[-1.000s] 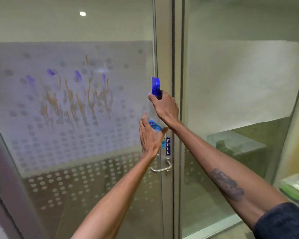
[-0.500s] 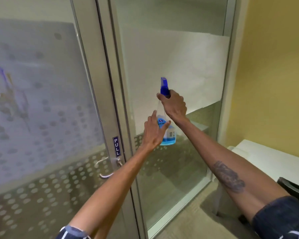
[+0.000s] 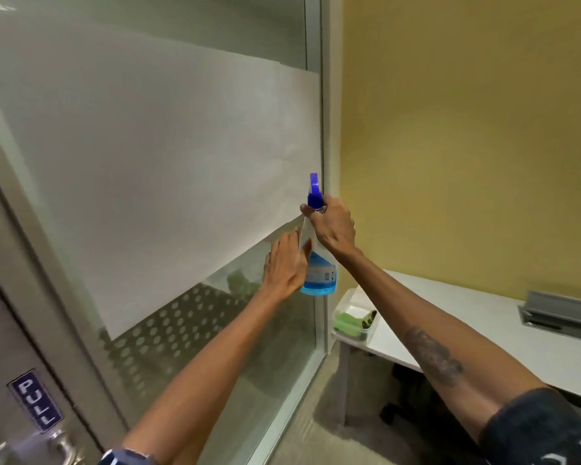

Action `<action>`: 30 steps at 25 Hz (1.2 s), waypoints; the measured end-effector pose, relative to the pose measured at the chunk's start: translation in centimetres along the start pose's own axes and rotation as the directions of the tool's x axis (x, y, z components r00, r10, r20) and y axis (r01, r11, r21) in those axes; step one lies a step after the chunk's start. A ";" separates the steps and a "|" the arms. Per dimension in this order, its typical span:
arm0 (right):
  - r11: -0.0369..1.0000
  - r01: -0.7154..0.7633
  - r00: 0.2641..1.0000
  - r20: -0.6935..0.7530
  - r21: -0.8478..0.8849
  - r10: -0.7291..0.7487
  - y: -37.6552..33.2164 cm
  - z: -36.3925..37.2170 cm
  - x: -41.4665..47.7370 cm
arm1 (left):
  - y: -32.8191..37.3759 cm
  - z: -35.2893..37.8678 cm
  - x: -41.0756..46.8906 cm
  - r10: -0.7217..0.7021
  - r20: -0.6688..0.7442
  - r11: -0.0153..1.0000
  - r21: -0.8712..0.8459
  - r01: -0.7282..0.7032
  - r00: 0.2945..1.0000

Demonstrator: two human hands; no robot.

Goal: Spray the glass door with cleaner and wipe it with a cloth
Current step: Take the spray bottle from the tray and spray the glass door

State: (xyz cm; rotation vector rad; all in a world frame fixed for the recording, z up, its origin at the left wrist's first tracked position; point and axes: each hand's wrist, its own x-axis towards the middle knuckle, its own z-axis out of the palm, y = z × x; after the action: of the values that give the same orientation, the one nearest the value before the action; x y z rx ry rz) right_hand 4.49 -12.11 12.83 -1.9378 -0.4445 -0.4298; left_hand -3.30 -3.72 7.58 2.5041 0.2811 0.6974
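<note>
Spray bottle [image 3: 319,273]: held upright before the glass panel [image 3: 168,156]; right hand [image 3: 332,226] grips its neck, left hand [image 3: 285,263] flat against its body. View has swung right since earlier; door handle [image 3: 59,444] now bottom-left. White desk [image 3: 483,317], yellow wall [image 3: 467,129] right.

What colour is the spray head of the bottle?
Blue: the spray head shows clearly in the head view, above the right hand.

Blue-capped spray bottle [image 3: 320,263]; dotted frosted glass [image 3: 168,330]; yellow wall [image 3: 467,129].
</note>
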 end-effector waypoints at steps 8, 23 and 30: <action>0.970 -0.182 0.981 -0.102 -0.161 0.167 12.1 -2.0 9.1 | -0.4 10.3 9.7 0.126 0.169 0.989 0.055 -0.137 0.978; 0.781 -0.550 0.818 -0.004 -0.297 0.575 38.0 -3.1 22.4 | -3.2 32.3 24.2 -0.030 0.482 0.994 0.105 -0.024 0.876; 0.696 -0.650 0.716 0.060 -0.307 0.695 47.9 -1.5 24.6 | -5.2 40.1 27.1 -0.131 0.597 0.986 0.161 0.042 0.791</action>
State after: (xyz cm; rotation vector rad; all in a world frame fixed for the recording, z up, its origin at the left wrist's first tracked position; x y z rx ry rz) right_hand 49.08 -28.78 -12.25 -2.2423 0.2641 0.1825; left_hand 40.59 -7.62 -13.08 2.6695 0.2066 -0.1983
